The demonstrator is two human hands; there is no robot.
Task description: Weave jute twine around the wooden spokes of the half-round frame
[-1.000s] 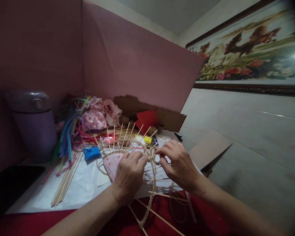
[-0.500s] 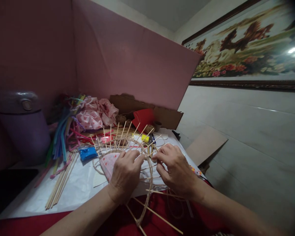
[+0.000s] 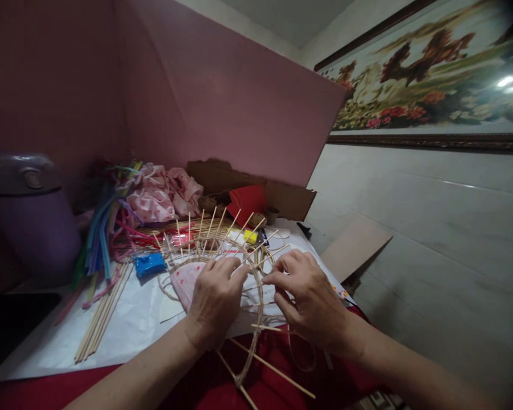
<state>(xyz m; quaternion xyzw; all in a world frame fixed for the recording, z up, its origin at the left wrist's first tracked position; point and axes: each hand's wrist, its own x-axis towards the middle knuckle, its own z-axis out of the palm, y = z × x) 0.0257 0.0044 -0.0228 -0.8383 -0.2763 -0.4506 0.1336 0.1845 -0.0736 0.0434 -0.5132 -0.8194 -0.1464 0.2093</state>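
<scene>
A round frame of thin wooden sticks (image 3: 273, 369) with twine (image 3: 256, 336) wound around them in a ring lies before me, its near part over the red cloth. On its left side my left hand (image 3: 218, 293) grips the frame, thumb by the twine ring; the fingertips' exact hold is partly hidden. My right hand (image 3: 310, 293) is at the ring's right side, thumb and index finger bent in a pinch on the twine, whose loose loop hangs below the hand. Under the frame is a dotted pink fabric piece (image 3: 187, 280), partly covered by my left hand.
Loose sticks (image 3: 100, 319), a blue packet (image 3: 149, 265) and colourful pipe cleaners (image 3: 98, 245) lie at left, near a purple bin (image 3: 34, 228). Behind are crumpled pink fabric (image 3: 154, 199), red sheet material (image 3: 247, 202) and scissors (image 3: 263, 256). A board (image 3: 354, 245) leans at right.
My right hand has shifted slightly, its fingers drawing a little away from the stick ends and down along the ring. My left hand keeps its hold; the view has turned slightly.
</scene>
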